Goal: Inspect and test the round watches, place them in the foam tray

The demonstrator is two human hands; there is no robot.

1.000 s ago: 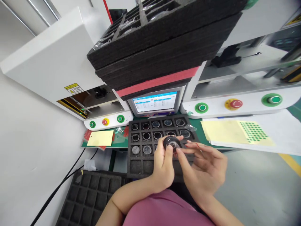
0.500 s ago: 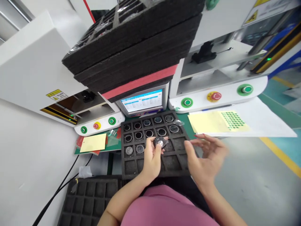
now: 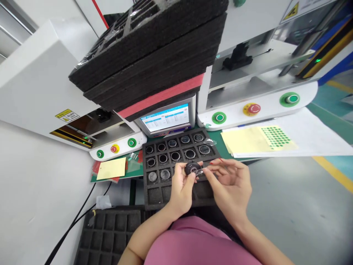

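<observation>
My left hand (image 3: 182,187) pinches a small round black part (image 3: 192,168) with a shiny centre, held just above a black foam tray (image 3: 154,191). My right hand (image 3: 228,182) is beside it, its fingertips touching the right edge of the part, fingers curled in a pinch; something thin and clear seems to be between them. The tray's cells hold several similar round parts (image 3: 176,156) in its far rows; the near cells are bare.
A monitor (image 3: 166,118) stands behind the tray under a stack of black foam trays (image 3: 149,55). White machines with green and red buttons (image 3: 253,109) flank it. Yellow sheets with green dots (image 3: 259,139) lie right, a yellow note (image 3: 111,168) left, another foam tray (image 3: 110,235) near left.
My right hand, which had drawn away to the right half a second ago, has come back to the round part. The camera view has shifted slightly.
</observation>
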